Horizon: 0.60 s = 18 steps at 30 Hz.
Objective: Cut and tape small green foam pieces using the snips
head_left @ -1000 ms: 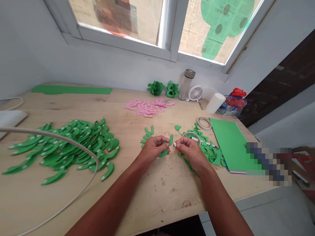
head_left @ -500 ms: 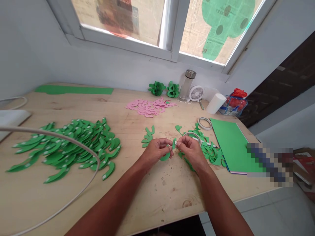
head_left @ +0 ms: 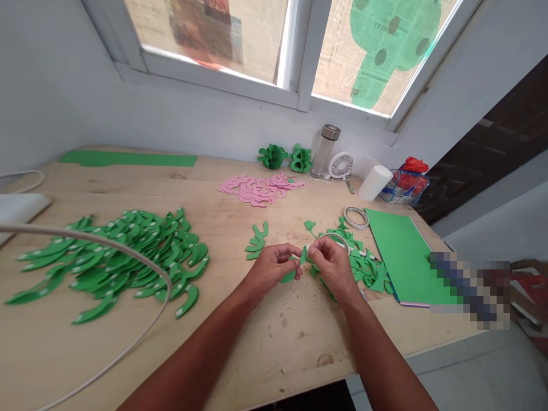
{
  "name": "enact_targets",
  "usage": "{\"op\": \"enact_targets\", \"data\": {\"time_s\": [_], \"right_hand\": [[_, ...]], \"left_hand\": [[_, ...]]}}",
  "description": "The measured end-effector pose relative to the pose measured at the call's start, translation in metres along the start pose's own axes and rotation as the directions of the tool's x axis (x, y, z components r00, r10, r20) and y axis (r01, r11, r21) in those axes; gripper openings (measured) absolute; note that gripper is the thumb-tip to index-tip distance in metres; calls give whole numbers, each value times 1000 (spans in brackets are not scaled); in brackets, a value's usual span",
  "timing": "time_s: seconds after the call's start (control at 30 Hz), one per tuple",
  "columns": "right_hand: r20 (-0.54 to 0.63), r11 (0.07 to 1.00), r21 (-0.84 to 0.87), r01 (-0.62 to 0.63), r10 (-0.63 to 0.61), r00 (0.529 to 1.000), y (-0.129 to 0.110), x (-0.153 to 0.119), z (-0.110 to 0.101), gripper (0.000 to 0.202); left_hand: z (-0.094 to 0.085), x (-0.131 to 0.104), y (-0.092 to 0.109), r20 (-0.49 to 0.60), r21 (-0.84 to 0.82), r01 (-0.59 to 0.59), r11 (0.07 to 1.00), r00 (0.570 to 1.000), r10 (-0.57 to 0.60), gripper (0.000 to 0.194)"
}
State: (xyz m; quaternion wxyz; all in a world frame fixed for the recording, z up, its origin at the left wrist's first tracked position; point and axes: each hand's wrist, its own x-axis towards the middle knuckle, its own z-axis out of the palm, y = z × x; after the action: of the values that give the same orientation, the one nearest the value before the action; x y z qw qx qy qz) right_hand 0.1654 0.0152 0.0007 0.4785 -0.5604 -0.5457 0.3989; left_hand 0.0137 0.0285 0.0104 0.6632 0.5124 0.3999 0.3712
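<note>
My left hand (head_left: 274, 267) pinches a curved green paper piece (head_left: 287, 276) over the middle of the table. At the piece's upper end, which shows a bit of white, the fingers of my right hand (head_left: 331, 260) are closed together; whatever they grip is too small to make out. Just left of my left hand lies a branched green cutout (head_left: 257, 241). Green scraps (head_left: 367, 269) and a roll of tape (head_left: 338, 237) lie beside and partly behind my right hand. Farther left spreads a large pile of green curved pieces (head_left: 128, 257) with small white patches.
Pink cutouts (head_left: 261, 189) lie mid-back. Along the wall stand two green paper balls (head_left: 273, 156), a bottle (head_left: 324, 151), a fan (head_left: 341, 165) and a white roll (head_left: 375, 182). Another tape roll (head_left: 356, 218) and green sheets (head_left: 406, 257) are right. A cable (head_left: 148, 264) arcs across the left.
The upper end of the green piece has tilted slightly between my fingers. Both hands stay in nearly the same place, and the view has shifted a little.
</note>
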Motion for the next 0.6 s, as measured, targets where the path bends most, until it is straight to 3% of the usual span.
{"op": "enact_targets", "data": {"time_s": [0.17,0.6], "right_hand": [[-13,999,-8,34,-34,999,-5,-1,1,11],[-30,999,-38,-27,26,999,-4,-1,3,8]], "left_hand": [[0,2,-5,10,15,-13,1000,1000,13,10],[0,5,-11,59,-22,0,1000,998,1,8]]}}
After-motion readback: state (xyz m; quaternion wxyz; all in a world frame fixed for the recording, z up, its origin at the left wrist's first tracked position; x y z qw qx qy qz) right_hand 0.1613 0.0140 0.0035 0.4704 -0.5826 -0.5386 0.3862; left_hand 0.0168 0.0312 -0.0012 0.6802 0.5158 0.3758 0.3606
